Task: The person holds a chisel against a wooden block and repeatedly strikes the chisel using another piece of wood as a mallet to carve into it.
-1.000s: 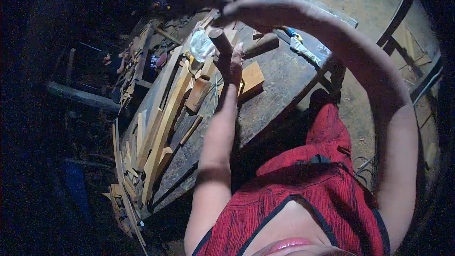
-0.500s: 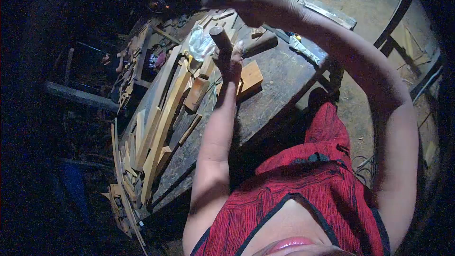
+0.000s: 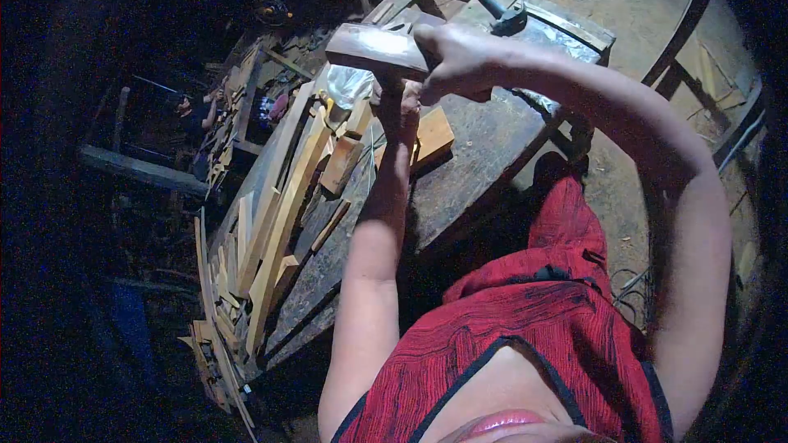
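Note:
My right hand [image 3: 460, 61] is wrapped round a wooden block [image 3: 373, 45], perhaps a mallet head, with a pale, shiny face. Below the block, my left hand [image 3: 404, 105] is closed round a thick, round wooden handle [image 3: 389, 84]. The block covers the handle's upper end, and I cannot tell whether they touch. What the handle's lower end meets is hidden. Just beside my left wrist, an orange-brown wooden block [image 3: 435, 135] lies on the dark workbench [image 3: 460, 176].
Long wooden strips [image 3: 283, 230] lie along the bench's left side, near a clear plastic bag [image 3: 349, 86]. A black-handled tool [image 3: 509, 20] rests at the far end. Another person [image 3: 197, 115] is in the dark at left. A metal frame [image 3: 681, 41] stands at right.
My right hand has come down from the top edge of the view with the wooden block, which now covers the handle's top. My left hand has kept its hold and place.

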`<state>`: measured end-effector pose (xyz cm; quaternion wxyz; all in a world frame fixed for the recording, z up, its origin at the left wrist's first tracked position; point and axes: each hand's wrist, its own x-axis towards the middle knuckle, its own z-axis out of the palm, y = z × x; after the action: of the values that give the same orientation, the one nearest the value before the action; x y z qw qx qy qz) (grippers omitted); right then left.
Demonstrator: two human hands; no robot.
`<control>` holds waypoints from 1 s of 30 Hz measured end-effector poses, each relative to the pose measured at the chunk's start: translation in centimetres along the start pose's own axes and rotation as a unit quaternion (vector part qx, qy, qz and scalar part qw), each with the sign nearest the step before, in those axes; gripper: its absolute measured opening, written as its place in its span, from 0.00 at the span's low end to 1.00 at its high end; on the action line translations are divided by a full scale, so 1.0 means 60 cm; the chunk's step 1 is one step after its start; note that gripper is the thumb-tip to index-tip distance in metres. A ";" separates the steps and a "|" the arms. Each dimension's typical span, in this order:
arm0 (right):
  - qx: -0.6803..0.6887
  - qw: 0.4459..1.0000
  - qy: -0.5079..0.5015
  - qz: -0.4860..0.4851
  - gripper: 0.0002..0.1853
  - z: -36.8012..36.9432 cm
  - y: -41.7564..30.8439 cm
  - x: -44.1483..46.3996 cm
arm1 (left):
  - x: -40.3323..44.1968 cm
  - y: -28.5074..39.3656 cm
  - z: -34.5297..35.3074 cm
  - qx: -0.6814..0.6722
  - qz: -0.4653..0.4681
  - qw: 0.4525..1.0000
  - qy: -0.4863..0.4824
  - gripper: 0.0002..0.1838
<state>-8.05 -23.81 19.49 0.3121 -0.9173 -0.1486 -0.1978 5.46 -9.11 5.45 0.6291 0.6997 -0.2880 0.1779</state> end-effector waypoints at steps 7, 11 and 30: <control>0.203 0.956 0.182 -0.110 0.28 0.016 0.037 0.005 | 0.000 -0.019 -0.009 0.062 0.057 0.996 -0.040 0.09; 0.015 0.987 -0.096 0.131 0.29 -0.011 -0.006 -0.025 | 0.021 -0.209 -0.028 0.095 0.165 0.978 -0.089 0.16; -0.055 0.950 -0.087 0.295 0.31 0.178 0.210 -0.132 | 0.002 0.014 -0.150 -0.293 -0.177 0.902 0.263 0.10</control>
<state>-7.11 -27.87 1.64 0.2915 -0.9495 0.1133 -0.0247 6.04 -0.34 7.48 0.8797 0.4511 -0.0226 0.1486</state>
